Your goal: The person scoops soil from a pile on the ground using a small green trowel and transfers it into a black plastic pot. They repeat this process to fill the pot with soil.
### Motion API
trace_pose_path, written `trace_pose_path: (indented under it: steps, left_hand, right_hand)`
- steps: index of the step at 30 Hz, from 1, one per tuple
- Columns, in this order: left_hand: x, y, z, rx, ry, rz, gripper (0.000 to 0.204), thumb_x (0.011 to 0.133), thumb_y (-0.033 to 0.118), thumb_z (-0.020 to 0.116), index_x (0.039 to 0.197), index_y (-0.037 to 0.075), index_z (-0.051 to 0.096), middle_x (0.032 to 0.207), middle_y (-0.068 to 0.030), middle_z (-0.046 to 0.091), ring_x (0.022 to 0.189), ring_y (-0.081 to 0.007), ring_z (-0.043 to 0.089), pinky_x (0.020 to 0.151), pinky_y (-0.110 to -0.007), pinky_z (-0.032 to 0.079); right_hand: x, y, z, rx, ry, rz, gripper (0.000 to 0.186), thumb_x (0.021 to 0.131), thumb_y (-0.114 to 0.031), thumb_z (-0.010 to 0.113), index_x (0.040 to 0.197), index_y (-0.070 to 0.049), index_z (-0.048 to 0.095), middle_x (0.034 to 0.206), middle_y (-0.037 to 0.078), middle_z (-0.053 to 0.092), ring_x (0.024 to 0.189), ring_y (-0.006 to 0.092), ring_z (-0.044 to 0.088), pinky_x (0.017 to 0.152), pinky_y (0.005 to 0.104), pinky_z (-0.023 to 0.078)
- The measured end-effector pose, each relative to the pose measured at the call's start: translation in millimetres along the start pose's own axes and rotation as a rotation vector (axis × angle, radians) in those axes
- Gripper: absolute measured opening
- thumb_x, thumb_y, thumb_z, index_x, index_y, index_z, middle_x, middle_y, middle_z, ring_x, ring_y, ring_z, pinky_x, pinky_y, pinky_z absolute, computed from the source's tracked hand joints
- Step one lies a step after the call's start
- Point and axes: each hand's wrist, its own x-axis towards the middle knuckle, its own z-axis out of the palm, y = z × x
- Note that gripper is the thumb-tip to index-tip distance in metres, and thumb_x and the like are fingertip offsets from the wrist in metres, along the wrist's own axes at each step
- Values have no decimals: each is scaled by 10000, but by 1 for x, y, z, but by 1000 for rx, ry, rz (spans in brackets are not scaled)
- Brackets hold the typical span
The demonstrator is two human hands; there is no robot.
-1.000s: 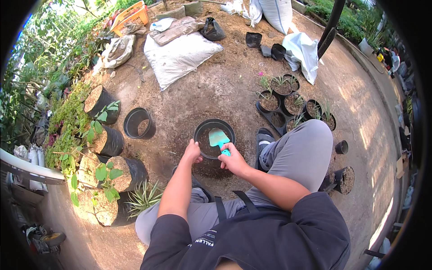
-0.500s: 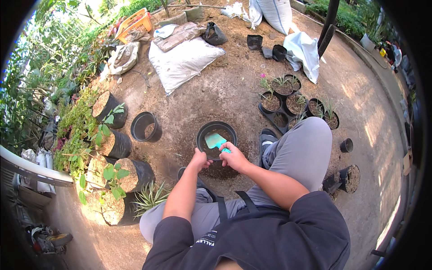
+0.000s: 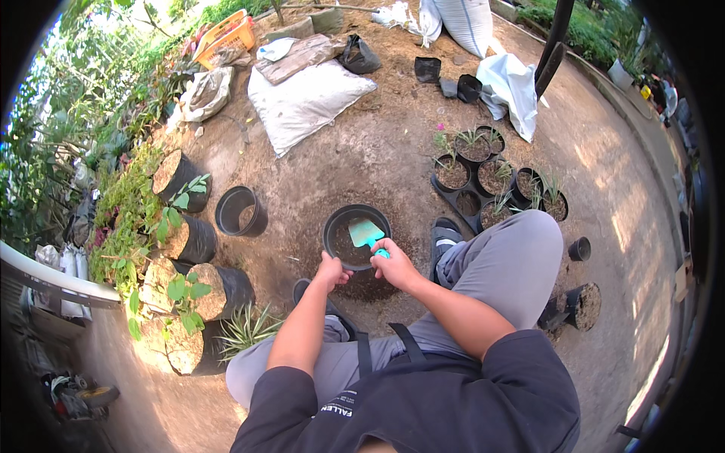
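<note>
Writing: white lettering on the dark shirt (image 3: 445,400) is the only text I can make out. It's printed block type, lying upside down from here.

Hands: right hand (image 3: 394,266) has its fingers wrapped round the grip of a turquoise trowel (image 3: 364,231). Blade is inside a round black pot (image 3: 331,229), over dark soil. Left hand (image 3: 332,272) is at the pot's near-left rim, fingers curled; can't tell whether they actually pinch the edge.

Delta vs half a second ago: blade now nearer the pot's right side and pointing more straight away from the person. Right knee (image 3: 529,249) has swung slightly outward. Left hand same spot on the rim. Whole view shifted a touch; surroundings unchanged.

Edges/room: pot stands on the dirt floor (image 3: 321,174), between the two feet and just beyond them. Right shoe (image 3: 444,240) is near the pot's right side, so that side is tight. Second black pot (image 3: 260,217) sits left, apart from the first. Beyond, a strip of dirt runs up to the white sack (image 3: 310,106). Seedling tray (image 3: 443,193) bounds the far right, just past the shoe. Planted black bags (image 3: 202,241) line the left, with a spiky plant (image 3: 245,336) near the left knee.
</note>
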Motion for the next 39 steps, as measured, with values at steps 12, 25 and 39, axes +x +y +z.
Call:
trace_pose_path:
  steps: [12, 25, 39]
  left_hand:
    - [-3, 24, -21, 507, 254, 127, 330, 925, 274, 403, 1132, 25, 459, 697, -111, 637, 483, -192, 572, 446, -322, 455]
    - [-12, 19, -6, 351, 227, 184, 433, 873, 91, 413, 1273, 27, 261, 703, -141, 603, 450, -170, 555, 396, -297, 453]
    - [-15, 5, 6, -70, 49, -43, 294, 891, 89, 343, 1136, 21, 195, 714, -157, 556, 434, -195, 527, 371, -299, 452]
  right_hand:
    - [-6, -2, 0, 232, 68, 39, 253, 815, -148, 533, 1019, -52, 418, 737, 54, 511, 509, 122, 530, 472, 256, 417]
    - [0, 3, 3, -27, -43, -21, 248, 789, -174, 555, 993, -77, 451, 699, 53, 536, 540, 122, 545, 512, 279, 437]
    - [6, 7, -11, 70, -39, -1, 208, 798, -116, 550, 982, -79, 460, 747, 44, 533, 543, 123, 539, 527, 263, 447]
